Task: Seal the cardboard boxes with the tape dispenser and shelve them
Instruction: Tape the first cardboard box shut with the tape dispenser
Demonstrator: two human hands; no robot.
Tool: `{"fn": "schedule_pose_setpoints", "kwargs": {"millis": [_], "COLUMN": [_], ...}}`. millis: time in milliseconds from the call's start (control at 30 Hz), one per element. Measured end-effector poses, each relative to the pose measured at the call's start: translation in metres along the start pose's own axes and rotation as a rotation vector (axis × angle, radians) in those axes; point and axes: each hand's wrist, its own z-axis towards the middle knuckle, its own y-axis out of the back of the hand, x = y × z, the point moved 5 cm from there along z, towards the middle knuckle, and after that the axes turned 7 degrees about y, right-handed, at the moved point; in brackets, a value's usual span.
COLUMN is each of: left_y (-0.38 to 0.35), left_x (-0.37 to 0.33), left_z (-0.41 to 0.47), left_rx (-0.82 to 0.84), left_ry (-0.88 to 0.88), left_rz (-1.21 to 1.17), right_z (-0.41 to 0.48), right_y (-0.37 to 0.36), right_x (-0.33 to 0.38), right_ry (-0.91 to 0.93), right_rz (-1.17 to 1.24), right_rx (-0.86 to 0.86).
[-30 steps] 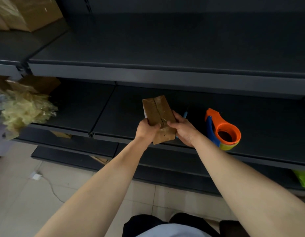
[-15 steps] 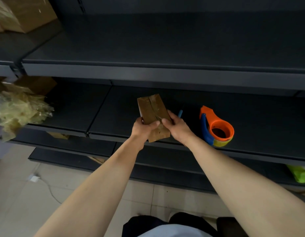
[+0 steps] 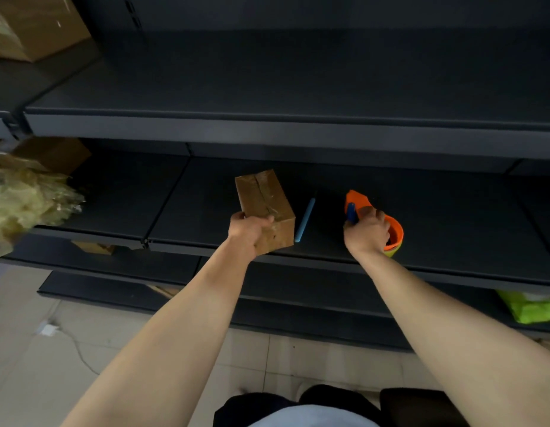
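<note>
A small brown cardboard box with a taped seam along its top sits at the front of the dark middle shelf. My left hand grips its near end, thumb on top. To the right, an orange and blue tape dispenser with a yellow-green roll stands on the same shelf. My right hand is curled around its blue handle.
A blue pen lies between box and dispenser. Crumpled yellowish plastic and a brown box fill the shelf's left end. A large carton sits on the upper shelf, a green bag on the lower right shelf.
My right hand let go of the small box and moved right onto the tape dispenser. The left hand keeps holding the box, which now rests on the shelf.
</note>
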Motion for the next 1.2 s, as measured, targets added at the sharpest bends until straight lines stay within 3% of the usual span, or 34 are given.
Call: {"fn": "schedule_pose_setpoints", "kwargs": {"millis": [167,333,433,500,600,700,833,900,967,1100,1200], "left_y": [0.0,0.001,0.001,0.002,0.004,0.009,0.024,0.022,0.014,-0.007,-0.011], "left_x": [0.004,0.002,0.003,0.002,-0.001,-0.008,-0.03,-0.042,-0.048,-0.045,-0.046], "left_z": [0.001,0.001,-0.001,-0.002,-0.006,-0.015,-0.027,-0.037,-0.047,-0.055,-0.059], "left_rx": [-0.019,-0.102,-0.138,-0.132,-0.098,-0.129,-0.254,-0.189,-0.034,0.342,0.478], "left_ry": [0.019,-0.028,-0.043,-0.048,-0.092,-0.201,-0.444,-0.565,-0.565,-0.215,-0.082], "left_rz": [-0.011,0.029,0.036,0.051,0.042,0.021,0.068,0.132,0.151,0.106,0.103], "right_z": [-0.001,0.001,-0.001,-0.007,-0.023,-0.04,-0.055,-0.061,-0.069,-0.087,-0.095], "right_y": [0.0,-0.002,0.009,0.018,0.023,0.026,0.03,0.03,0.029,0.033,0.033], "right_x": [-0.015,-0.022,-0.016,-0.005,0.01,0.026,0.038,0.04,0.042,0.05,0.053], "right_ry": [-0.08,-0.148,-0.143,-0.007,0.13,0.177,0.189,0.181,0.19,0.202,0.224], "right_rz": [-0.045,-0.177,-0.03,0.021,0.297,0.564,0.736,0.808,0.869,0.984,0.995], "right_rx": [0.008,0.156,0.04,-0.022,0.002,0.053,0.052,0.05,0.071,0.1,0.12]}}
